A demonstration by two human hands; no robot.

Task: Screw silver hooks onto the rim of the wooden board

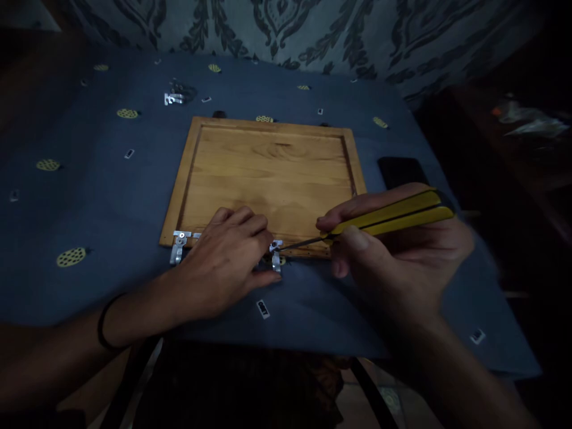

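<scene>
Centrally, board: a pale wooden panel (277,173) with a raised frame lies flat on the cloth, its near long edge toward the person. Knots and grain show on its inner face – the brightest surface in a dim room.
Left hand: the person's left hand (227,256) comes in from the lower left and lies over the near edge of the panel. Its fingers are bent, knuckles up, and the thumb stretches toward the right bracket. What the fingertips press or grip underneath, I cannot tell.
Right hand: the right hand (397,262) grasps a screwdriver (402,223), with thumb and fingers closed around the yellow and black handle. The thin shaft points left and slightly down, its tip at the right bracket.
Brackets: two shiny metal pieces sit along the near edge, either side of the left hand. The left bracket (180,239) bears a visible screw head and hangs past the edge; the right bracket (276,261) is just beside the left thumb and partly hidden.
Wrist: a thin dark band (105,322) circles the left one.
Cloth: a blue cover (102,202) with yellow spotted shapes and small printed tags spreads over the table.
Beyond the panel: a small cluster of metal parts (174,98) lies on the cloth, toward the far left.
Right side: a flat black object (402,171) lies near the panel's right edge, partly behind the right hand.
Background: a patterned grey fabric (277,30) hangs behind the table.
</scene>
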